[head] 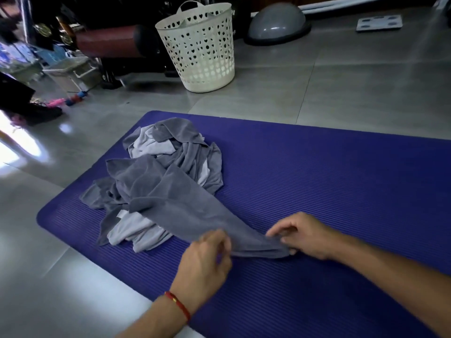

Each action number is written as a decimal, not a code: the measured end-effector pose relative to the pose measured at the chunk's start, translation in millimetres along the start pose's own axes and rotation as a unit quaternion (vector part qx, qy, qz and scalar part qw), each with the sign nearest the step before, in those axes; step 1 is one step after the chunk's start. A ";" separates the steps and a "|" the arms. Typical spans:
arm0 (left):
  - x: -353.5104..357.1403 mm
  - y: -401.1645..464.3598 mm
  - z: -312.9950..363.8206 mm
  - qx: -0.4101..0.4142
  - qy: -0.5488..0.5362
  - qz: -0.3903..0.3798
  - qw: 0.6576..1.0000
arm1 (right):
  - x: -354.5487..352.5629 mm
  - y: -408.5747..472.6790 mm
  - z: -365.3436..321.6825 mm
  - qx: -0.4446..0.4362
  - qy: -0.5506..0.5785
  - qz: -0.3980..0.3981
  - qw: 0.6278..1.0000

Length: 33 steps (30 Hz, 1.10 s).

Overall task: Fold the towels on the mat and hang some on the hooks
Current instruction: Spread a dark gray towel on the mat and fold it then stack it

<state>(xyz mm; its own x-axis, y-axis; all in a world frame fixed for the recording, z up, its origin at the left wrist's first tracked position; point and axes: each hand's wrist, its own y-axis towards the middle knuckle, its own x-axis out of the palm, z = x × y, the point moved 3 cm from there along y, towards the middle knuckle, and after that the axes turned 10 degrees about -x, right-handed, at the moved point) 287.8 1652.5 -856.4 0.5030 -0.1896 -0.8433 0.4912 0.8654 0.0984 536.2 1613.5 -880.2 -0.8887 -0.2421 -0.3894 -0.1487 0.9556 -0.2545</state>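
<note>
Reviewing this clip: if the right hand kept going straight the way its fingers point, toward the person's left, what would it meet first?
The right hand already pinches the end of the dark grey towel. Straight on along that towel's edge, it would probably meet the left hand, gripping the same towel close by; depth is hard to judge.

Home workout corner, tiled floor

Ribbed purple foam exercise mat [341, 191]; at 12 o'clock a grey half-dome balance trainer [277, 21], at 1 o'clock a bathroom scale [379, 22].

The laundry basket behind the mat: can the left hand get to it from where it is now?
Probably not without moving closer. The left hand pinches the dark grey towel near the mat's front edge; the basket stands on the floor beyond the far edge, past the towel pile.
</note>
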 end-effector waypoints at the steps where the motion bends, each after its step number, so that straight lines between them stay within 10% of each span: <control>1: 1.1 9.7 -7.5 0.002 0.063 0.035 0.997 | -15.9 -13.5 8.5 -0.005 -0.097 -0.028 0.995; 5: 27.4 49.2 -20.7 -0.071 0.330 -0.026 0.941 | -76.7 -79.3 36.7 -0.010 -0.364 -0.112 0.925; 11: 120.9 48.1 11.6 -0.060 0.293 -0.226 0.927 | -113.7 -188.3 92.2 0.060 -0.394 -0.169 0.902; 17: 127.7 14.1 33.3 0.139 0.176 -0.012 0.974 | -78.8 -174.5 100.5 0.108 -0.414 -0.111 0.897; 21: 120.0 -11.3 41.2 0.175 0.129 0.000 0.976 | -54.5 -110.5 85.3 -0.001 -0.359 -0.041 0.932; 28: 106.6 -32.0 29.9 0.140 0.039 -0.044 0.988 | -13.1 -32.6 70.7 -0.060 -0.387 -0.171 0.904; 33: 104.7 -44.9 21.0 0.116 0.010 -0.078 0.990 | -94.6 -50.6 90.3 0.065 -0.467 0.045 0.881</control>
<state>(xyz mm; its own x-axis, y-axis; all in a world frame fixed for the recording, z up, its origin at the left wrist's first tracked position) 333.3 1584.1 -938.0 0.3949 -0.3014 -0.8679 0.7137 0.6955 0.0832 666.9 1572.9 -910.4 -0.1406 -0.2573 -0.9560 0.0089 0.9653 -0.2611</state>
